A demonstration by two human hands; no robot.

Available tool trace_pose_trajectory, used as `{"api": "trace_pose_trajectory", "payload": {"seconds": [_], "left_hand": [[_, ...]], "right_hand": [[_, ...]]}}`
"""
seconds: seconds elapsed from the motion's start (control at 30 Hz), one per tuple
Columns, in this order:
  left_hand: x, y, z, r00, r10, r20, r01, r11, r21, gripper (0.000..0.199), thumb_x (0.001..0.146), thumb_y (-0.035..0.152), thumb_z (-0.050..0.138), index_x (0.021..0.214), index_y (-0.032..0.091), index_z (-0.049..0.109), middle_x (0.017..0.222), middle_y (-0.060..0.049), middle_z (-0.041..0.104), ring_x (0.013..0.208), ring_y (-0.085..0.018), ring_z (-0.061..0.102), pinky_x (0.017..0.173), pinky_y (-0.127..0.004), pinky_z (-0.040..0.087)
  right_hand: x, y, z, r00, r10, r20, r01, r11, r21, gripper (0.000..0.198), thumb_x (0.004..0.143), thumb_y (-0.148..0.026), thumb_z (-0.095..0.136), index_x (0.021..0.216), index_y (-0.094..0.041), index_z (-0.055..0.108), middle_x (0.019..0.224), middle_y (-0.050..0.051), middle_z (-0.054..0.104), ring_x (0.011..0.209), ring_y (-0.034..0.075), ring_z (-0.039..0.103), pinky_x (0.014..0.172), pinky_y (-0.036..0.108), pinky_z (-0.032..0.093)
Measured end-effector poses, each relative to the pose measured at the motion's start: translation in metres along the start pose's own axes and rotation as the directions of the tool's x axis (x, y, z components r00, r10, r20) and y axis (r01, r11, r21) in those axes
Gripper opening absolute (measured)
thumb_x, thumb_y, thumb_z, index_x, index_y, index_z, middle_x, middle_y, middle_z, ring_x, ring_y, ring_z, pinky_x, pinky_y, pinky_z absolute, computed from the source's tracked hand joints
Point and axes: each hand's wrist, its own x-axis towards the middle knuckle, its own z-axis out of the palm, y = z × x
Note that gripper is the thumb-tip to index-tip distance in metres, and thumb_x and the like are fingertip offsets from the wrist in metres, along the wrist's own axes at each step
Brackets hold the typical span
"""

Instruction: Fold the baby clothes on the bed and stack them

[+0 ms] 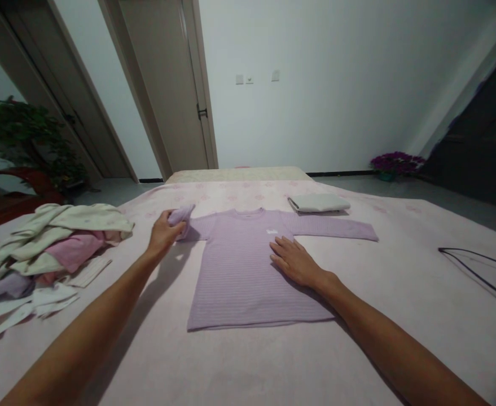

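Note:
A lilac ribbed long-sleeved sweater (243, 276) lies spread on the pink cloth, collar away from me and hem toward me. My left hand (165, 232) is closed on its left sleeve, whose end is bunched up and lifted off the cloth. The other sleeve (336, 227) stretches out flat to the right. Resting on the chest of the sweater, just below a small white label (272, 232), my right hand (295, 260) lies flat with its fingers stretched out. It grips nothing.
A heap of clothes (70, 237) in cream, pink and white sits at the left. Beyond the right sleeve lies a folded pale grey garment (319, 203). A thin black wire hanger (476, 270) is at the right. Pink patterned cloth (400, 327) covers the surface.

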Motion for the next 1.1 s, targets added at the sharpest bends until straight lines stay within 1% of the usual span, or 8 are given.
{"api": "trace_pose_trajectory", "payload": {"seconds": [0.13, 0.23, 0.33, 0.47, 0.6, 0.8, 0.93, 1.1], "left_hand": [[-0.061, 0.05, 0.052, 0.951, 0.199, 0.238, -0.188, 0.98, -0.071, 0.052, 0.078, 0.032, 0.064, 0.128, 0.02, 0.057, 0.099, -0.002, 0.068, 0.071, -0.015, 0.06, 0.067, -0.026, 0.047], [-0.099, 0.059, 0.084, 0.9, 0.203, 0.386, -0.186, 0.979, -0.081, 0.054, 0.08, 0.025, 0.062, 0.133, 0.02, 0.053, 0.078, 0.002, 0.063, 0.064, -0.014, 0.057, 0.061, -0.025, 0.042], [-0.114, 0.055, 0.096, 0.88, 0.209, 0.427, -0.18, 0.978, -0.108, 0.053, 0.081, 0.024, 0.06, 0.133, 0.019, 0.052, 0.08, 0.001, 0.062, 0.068, -0.015, 0.058, 0.064, -0.025, 0.043], [-0.112, 0.046, 0.07, 0.842, 0.176, 0.511, -0.135, 0.984, -0.117, 0.051, 0.082, 0.025, 0.058, 0.132, 0.019, 0.05, 0.102, -0.004, 0.065, 0.08, -0.016, 0.064, 0.071, -0.026, 0.047], [-0.112, 0.033, 0.02, 0.826, 0.048, 0.562, -0.243, 0.93, 0.276, 0.028, 0.084, 0.034, 0.057, 0.11, 0.023, 0.061, 0.099, -0.004, 0.068, 0.087, -0.02, 0.064, 0.073, -0.029, 0.043], [-0.126, 0.025, -0.023, 0.78, -0.141, 0.609, -0.278, 0.794, 0.54, 0.033, 0.086, 0.057, 0.053, 0.086, 0.025, 0.062, 0.087, -0.003, 0.071, 0.079, -0.023, 0.063, 0.062, -0.03, 0.03], [-0.139, 0.029, -0.022, 0.751, -0.147, 0.644, -0.237, 0.85, 0.47, 0.034, 0.083, 0.058, 0.055, 0.079, 0.025, 0.061, 0.082, -0.002, 0.071, 0.075, -0.021, 0.061, 0.061, -0.029, 0.028], [-0.149, 0.026, -0.014, 0.802, -0.102, 0.588, -0.13, 0.932, 0.339, 0.017, 0.081, 0.04, 0.057, 0.077, 0.024, 0.058, 0.074, 0.001, 0.067, 0.068, -0.018, 0.057, 0.061, -0.027, 0.03]], "right_hand": [[0.02, -0.023, -0.019, 0.998, 0.046, -0.036, -0.031, 0.939, 0.343, 0.038, 0.097, -0.035, 0.048, 0.126, -0.017, 0.064, 0.132, 0.014, 0.064, 0.124, 0.027, 0.057, 0.107, 0.043, 0.041], [0.043, -0.05, -0.022, 0.98, 0.079, 0.181, -0.179, 0.741, 0.647, 0.038, 0.099, -0.034, 0.042, 0.125, -0.016, 0.062, 0.12, 0.013, 0.07, 0.098, 0.022, 0.068, 0.082, 0.032, 0.053], [0.062, -0.07, -0.017, 0.929, 0.15, 0.338, -0.35, 0.651, 0.673, 0.045, 0.1, -0.043, 0.04, 0.135, -0.016, 0.051, 0.113, 0.013, 0.07, 0.077, 0.018, 0.069, 0.061, 0.027, 0.05], [0.075, -0.074, -0.012, 0.918, 0.255, 0.303, -0.374, 0.812, 0.448, 0.051, 0.098, -0.054, 0.04, 0.122, -0.013, 0.059, 0.108, 0.017, 0.071, 0.087, 0.023, 0.069, 0.073, 0.03, 0.05], [0.084, -0.067, -0.016, 0.902, 0.336, 0.271, -0.407, 0.87, 0.278, 0.059, 0.098, -0.058, 0.035, 0.115, -0.01, 0.065, 0.118, 0.025, 0.067, 0.112, 0.033, 0.064, 0.089, 0.039, 0.047], [0.1, -0.068, -0.012, 0.852, 0.318, 0.417, -0.459, 0.837, 0.299, 0.033, 0.079, -0.044, 0.066, 0.074, -0.013, 0.071, 0.064, 0.015, 0.07, 0.08, 0.031, 0.072, 0.077, 0.036, 0.051], [0.099, -0.071, -0.006, 0.871, 0.264, 0.415, -0.462, 0.727, 0.508, 0.018, 0.07, -0.029, 0.074, 0.064, -0.015, 0.064, 0.047, 0.006, 0.06, 0.061, 0.024, 0.066, 0.066, 0.033, 0.051], [0.097, -0.068, -0.009, 0.931, 0.208, 0.299, -0.358, 0.361, 0.861, 0.021, 0.077, -0.032, 0.072, 0.072, -0.017, 0.058, 0.051, 0.002, 0.06, 0.054, 0.016, 0.06, 0.055, 0.025, 0.05]]}}
